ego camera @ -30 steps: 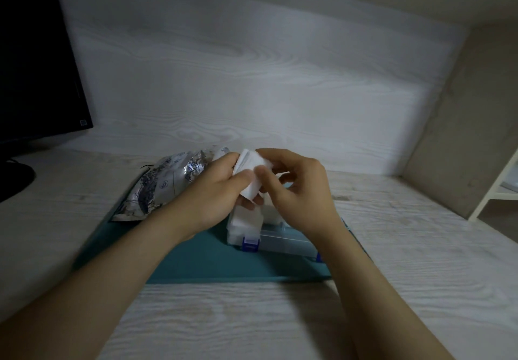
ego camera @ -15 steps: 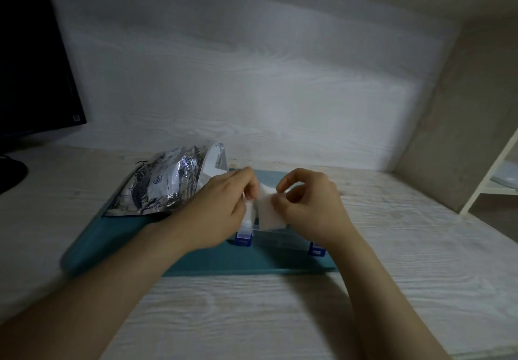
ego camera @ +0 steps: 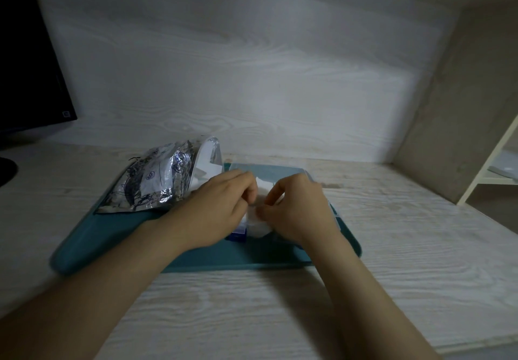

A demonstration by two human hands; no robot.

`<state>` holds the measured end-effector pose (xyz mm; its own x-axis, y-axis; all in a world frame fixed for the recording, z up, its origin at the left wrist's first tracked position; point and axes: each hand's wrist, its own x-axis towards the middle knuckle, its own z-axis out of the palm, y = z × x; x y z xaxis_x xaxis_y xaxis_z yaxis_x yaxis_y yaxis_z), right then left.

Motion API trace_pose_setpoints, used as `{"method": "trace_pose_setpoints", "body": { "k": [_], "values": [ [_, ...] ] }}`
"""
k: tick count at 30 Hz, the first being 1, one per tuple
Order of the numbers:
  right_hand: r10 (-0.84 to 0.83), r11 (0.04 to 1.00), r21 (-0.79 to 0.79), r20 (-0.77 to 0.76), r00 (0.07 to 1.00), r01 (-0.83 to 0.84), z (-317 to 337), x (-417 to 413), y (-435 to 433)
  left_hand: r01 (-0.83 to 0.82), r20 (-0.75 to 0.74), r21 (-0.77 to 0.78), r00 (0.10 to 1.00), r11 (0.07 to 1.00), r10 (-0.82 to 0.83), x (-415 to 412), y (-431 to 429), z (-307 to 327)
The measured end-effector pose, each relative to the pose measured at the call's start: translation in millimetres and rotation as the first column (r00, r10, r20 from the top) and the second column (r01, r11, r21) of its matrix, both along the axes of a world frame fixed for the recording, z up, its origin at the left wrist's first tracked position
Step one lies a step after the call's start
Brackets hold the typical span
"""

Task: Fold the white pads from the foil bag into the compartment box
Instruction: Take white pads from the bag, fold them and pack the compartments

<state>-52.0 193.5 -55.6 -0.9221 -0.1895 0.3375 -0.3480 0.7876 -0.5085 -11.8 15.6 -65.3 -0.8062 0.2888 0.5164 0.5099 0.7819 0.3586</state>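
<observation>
Both hands work low over the compartment box (ego camera: 238,232), which sits on the teal mat (ego camera: 112,236) beside the opened foil bag (ego camera: 159,180). The left hand (ego camera: 221,205) and the right hand (ego camera: 297,211) each pinch the white pad (ego camera: 258,221) between curled fingers and thumb, just above the box's near-left end. Judgement — match the edges and press the crease flat before lowering the pad, so it fits one compartment. Which compartment cannot be told.
</observation>
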Motion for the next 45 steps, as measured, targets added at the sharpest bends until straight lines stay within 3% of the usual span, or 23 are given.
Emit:
{"method": "trace_pose_setpoints", "body": {
  "k": [6, 14, 19, 27, 31, 40, 45],
  "values": [
    [-0.046, 0.986, 0.157, -0.078, 0.996, 0.058, -3, 0, 0, 0.024, 0.006, -0.053, 1.0, 0.998, -0.024, -6, -6, -6],
    [0.264, 0.954, 0.167, -0.086, 0.961, -0.248, 5, 12, 8, 0.046, 0.015, -0.086, 0.999, 0.995, -0.044, -4, -2, -6],
    [0.299, 0.944, 0.193, -0.159, 0.941, -0.268, 4, 8, 10, 0.038, 0.02, -0.104, 0.999, 0.994, -0.036, -5, -3, -7],
    [0.482, 0.874, 0.128, -0.108, 0.869, -0.469, 9, 15, 10, 0.018, 0.012, -0.099, 1.0, 0.995, -0.017, -6, -4, -9],
    [0.461, 0.873, 0.183, -0.009, 0.887, -0.452, 7, 13, 14, 0.024, 0.02, -0.084, 1.0, 0.996, -0.023, -6, -3, -9],
    [0.44, 0.885, 0.203, -0.071, 0.895, -0.419, 14, 21, 17, 0.043, 0.021, -0.03, 0.999, 0.999, -0.043, -3, -4, -8],
    [0.217, 0.969, 0.153, -0.137, 0.967, -0.196, 12, 9, 22, 0.02, -0.002, 0.025, 1.0, 0.999, -0.02, -1, -4, -4]
  ]
}}
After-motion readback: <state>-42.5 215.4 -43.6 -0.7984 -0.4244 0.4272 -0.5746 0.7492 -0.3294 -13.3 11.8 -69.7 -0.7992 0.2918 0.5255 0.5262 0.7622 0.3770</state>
